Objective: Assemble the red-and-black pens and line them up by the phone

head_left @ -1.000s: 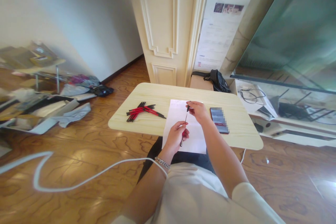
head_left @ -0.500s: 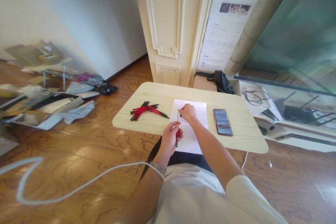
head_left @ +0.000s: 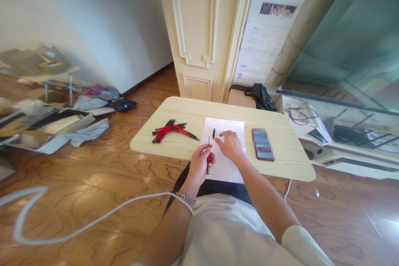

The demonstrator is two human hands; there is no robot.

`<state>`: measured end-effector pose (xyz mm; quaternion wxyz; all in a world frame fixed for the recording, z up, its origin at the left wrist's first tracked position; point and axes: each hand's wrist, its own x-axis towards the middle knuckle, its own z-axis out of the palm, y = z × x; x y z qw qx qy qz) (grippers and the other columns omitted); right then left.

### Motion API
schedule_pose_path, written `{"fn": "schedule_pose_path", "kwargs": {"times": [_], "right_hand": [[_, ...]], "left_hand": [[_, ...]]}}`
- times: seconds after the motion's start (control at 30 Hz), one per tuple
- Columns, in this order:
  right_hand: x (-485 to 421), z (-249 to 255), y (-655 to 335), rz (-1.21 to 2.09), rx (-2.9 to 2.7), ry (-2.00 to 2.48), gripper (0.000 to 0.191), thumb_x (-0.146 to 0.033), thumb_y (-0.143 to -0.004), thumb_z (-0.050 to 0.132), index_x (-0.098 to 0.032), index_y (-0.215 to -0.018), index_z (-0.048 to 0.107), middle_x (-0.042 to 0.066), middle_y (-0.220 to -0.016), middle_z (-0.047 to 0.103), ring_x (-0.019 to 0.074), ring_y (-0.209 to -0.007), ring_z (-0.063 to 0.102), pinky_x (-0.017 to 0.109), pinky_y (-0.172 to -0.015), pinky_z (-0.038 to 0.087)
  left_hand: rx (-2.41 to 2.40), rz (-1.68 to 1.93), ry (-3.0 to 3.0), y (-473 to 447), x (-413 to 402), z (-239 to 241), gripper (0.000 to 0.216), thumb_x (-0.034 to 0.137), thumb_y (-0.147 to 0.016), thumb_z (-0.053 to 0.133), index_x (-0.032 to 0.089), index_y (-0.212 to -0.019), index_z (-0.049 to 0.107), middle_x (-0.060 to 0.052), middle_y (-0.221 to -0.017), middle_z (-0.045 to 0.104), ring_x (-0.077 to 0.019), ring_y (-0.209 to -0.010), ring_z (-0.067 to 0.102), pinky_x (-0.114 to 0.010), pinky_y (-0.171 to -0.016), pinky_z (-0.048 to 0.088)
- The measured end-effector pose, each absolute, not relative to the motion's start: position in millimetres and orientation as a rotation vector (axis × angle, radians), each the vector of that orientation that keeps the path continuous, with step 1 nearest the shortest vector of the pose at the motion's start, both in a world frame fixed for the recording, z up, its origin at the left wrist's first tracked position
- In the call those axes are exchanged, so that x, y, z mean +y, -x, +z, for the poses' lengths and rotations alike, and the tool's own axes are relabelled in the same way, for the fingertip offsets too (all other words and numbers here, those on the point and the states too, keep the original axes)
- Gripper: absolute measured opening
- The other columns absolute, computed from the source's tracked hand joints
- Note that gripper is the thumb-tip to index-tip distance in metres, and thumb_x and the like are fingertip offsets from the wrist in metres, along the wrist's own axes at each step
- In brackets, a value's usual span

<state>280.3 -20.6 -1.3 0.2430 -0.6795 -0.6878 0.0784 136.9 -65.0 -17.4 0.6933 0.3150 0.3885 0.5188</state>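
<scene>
My left hand (head_left: 201, 162) is closed around a red and black pen (head_left: 208, 168), held upright over the near left part of a white sheet of paper (head_left: 229, 170). A thin refill tip (head_left: 209, 141) sticks up from the pen's top. On the paper beyond lies a small black pen tip piece (head_left: 213, 133), apart from both hands. Just right of it hovers my right hand (head_left: 230, 145), fingers apart and holding nothing. A pile of red and black pens (head_left: 171, 130) lies crossed on the table to the left of the paper.
The pale wooden table (head_left: 289, 166) has rounded corners. A phone (head_left: 263, 144) lies right of the paper. A black bag (head_left: 260, 96) rests behind the table's far edge. A white cable (head_left: 102, 218) runs past my left wrist. Boxes (head_left: 56, 133) and bags clutter the floor at left.
My right hand has let go of the black pen tip piece, leaving it on the paper, and has drawn back to the right and nearer. My left hand still holds the pen.
</scene>
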Motion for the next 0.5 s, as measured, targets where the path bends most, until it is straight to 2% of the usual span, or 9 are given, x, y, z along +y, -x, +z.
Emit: {"fn": "schedule_pose_path", "kwargs": {"times": [0.2, 0.5], "right_hand": [[-71, -8, -282, 0.123, -1.989, 1.930, 0.032, -0.043, -0.087, 0.053, -0.022, -0.110, 0.061, 0.010, -0.124, 0.053, 0.0261, -0.116, 0.042, 0.039, -0.094, 0.033], [-89, -4, -286, 0.180, -1.879, 1.856, 0.027, -0.035, -0.087, 0.054, -0.022, -0.108, 0.065, 0.010, -0.122, 0.058, 0.0260, -0.113, 0.047, 0.038, -0.094, 0.035]], "left_hand": [[0.856, 1.146, -0.720, -143, -65, -19, 0.031, 0.038, -0.074, 0.066, 0.018, -0.096, 0.056, 0.003, -0.057, 0.058, -0.0080, -0.045, 0.052, -0.016, -0.040, 0.027], [0.876, 1.086, -0.743, -154, -71, -15, 0.030, 0.036, -0.075, 0.065, 0.017, -0.096, 0.057, 0.002, -0.058, 0.057, -0.0088, -0.047, 0.053, -0.017, -0.041, 0.030]]}}
